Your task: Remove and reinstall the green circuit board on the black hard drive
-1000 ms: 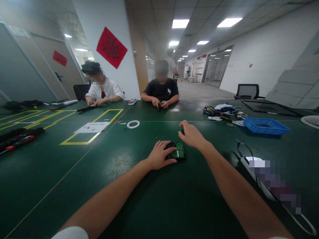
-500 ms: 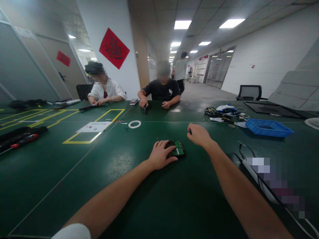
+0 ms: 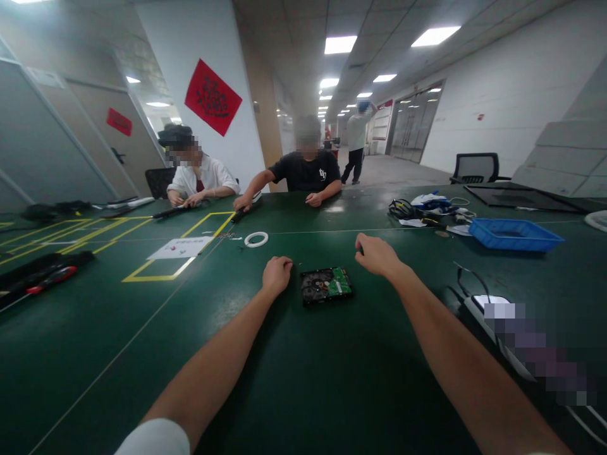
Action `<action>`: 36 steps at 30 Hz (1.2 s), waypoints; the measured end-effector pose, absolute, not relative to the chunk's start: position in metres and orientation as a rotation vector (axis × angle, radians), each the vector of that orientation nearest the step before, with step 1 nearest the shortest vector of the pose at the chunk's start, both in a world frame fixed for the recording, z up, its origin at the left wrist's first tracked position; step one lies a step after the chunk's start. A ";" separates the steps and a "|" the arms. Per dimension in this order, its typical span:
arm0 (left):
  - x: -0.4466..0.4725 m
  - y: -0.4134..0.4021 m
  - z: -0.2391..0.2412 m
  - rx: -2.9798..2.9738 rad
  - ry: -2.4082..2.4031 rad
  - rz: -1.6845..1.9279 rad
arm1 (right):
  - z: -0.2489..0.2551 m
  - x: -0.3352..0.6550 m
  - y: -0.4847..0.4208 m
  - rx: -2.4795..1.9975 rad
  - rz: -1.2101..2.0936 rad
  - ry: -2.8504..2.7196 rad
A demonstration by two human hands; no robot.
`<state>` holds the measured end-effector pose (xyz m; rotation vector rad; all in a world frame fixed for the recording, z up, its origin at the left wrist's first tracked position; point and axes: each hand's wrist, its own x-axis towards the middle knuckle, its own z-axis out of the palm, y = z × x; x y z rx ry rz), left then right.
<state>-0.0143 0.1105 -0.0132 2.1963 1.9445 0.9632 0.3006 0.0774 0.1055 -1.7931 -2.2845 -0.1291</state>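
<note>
A black hard drive (image 3: 326, 285) with a green circuit board lies flat on the green table (image 3: 332, 379) in front of me. My left hand (image 3: 276, 274) rests curled on the table just left of the drive, apart from it, fingers folded in. My right hand (image 3: 376, 254) hovers to the upper right of the drive, fingers curled around something small and dark that I cannot make out.
A white tape ring (image 3: 256, 239) and a paper sheet (image 3: 181, 248) in a yellow-taped square lie further out. A blue tray (image 3: 516, 234) and tangled cables (image 3: 427, 208) sit at right. Two people sit opposite; black tools (image 3: 38, 275) lie at left.
My left hand has lifted off the hard drive and moved left, leaving the drive uncovered. My right hand has shifted slightly right. A person opposite has reached an arm out to the left.
</note>
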 end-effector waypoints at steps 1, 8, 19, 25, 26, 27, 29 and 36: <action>-0.016 0.115 -0.014 2.185 1.950 0.934 | 0.106 0.300 0.077 -1.791 -0.129 -2.285; 0.001 0.140 -0.012 2.095 1.962 0.756 | 0.105 0.298 0.078 -1.817 -0.119 -2.279; 0.001 0.142 -0.017 2.077 1.949 0.774 | 0.105 0.296 0.077 -1.809 -0.127 -2.301; -0.001 0.145 -0.019 2.012 1.937 0.866 | 0.100 0.294 0.078 -1.827 -0.114 -2.249; -0.001 0.145 -0.019 2.000 1.930 0.884 | 0.099 0.293 0.078 -1.835 -0.109 -2.242; -0.001 0.145 -0.020 1.987 1.922 0.904 | 0.098 0.293 0.079 -1.842 -0.104 -2.235; -0.001 0.144 -0.020 1.959 1.900 0.952 | 0.096 0.291 0.079 -1.844 -0.096 -2.222; -0.003 0.137 -0.018 1.826 1.790 1.190 | 0.087 0.293 0.084 -1.765 -0.118 -2.147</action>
